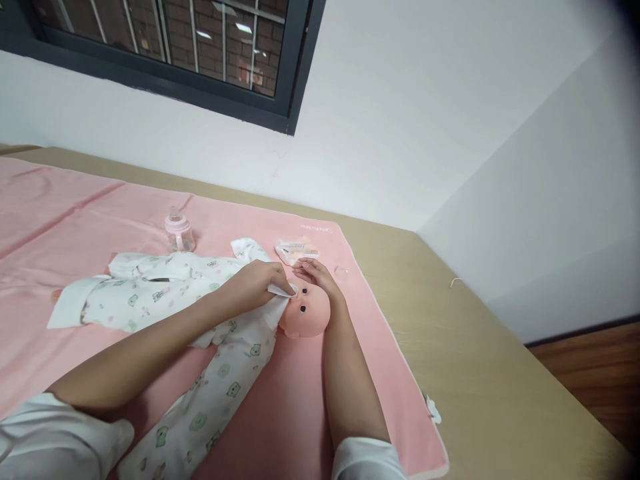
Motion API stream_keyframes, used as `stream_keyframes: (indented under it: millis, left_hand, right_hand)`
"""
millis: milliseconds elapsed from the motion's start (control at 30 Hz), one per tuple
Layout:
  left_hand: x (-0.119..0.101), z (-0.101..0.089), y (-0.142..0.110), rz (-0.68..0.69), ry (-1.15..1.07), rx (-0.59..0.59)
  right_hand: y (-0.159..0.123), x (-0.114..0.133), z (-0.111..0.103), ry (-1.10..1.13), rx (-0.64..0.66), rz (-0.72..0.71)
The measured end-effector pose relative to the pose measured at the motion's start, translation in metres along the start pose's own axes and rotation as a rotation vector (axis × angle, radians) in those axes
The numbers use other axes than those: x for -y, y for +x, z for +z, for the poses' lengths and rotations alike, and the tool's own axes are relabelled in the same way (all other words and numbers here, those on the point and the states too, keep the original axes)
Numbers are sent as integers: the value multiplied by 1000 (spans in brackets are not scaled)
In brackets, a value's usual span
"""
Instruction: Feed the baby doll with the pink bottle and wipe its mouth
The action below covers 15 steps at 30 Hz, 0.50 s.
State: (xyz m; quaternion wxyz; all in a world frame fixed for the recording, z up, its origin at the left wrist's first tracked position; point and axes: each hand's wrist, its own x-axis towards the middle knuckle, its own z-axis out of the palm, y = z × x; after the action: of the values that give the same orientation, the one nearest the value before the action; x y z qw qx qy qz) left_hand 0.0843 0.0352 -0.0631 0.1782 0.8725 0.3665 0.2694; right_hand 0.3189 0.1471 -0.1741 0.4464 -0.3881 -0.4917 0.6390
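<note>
A baby doll (311, 313) lies on its back on a pink blanket (300, 400), its bare head to the right. It wears a white printed sleepsuit (165, 293) with long sleeves and legs. My left hand (263, 283) reaches over the doll's chest and pinches white cloth (284, 291) at its chin and mouth. I cannot tell whether this cloth is the suit's collar or a separate piece. My right hand (317, 275) rests against the far side of the doll's head, with fingers stretched out and the wrist by the crown.
A pink baby bottle (179, 230) stands upright beyond the doll's legs. Just past my right fingers lies a clear plastic packet (296, 250), with a small transparent round thing (341, 271) to its right. Behind the wooden surface (400, 280) rise a white wall and a dark-framed window (287, 73).
</note>
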Motion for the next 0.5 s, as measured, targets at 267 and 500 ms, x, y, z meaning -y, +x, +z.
stream_keyframes:
  millis: [267, 500]
  left_hand:
    - [3, -1, 1, -6, 74, -25]
    - [3, -20, 0, -33, 0, -182]
  right_hand:
    - [-2, 0, 1, 13, 2, 5]
    - [-14, 41, 18, -41, 63, -117]
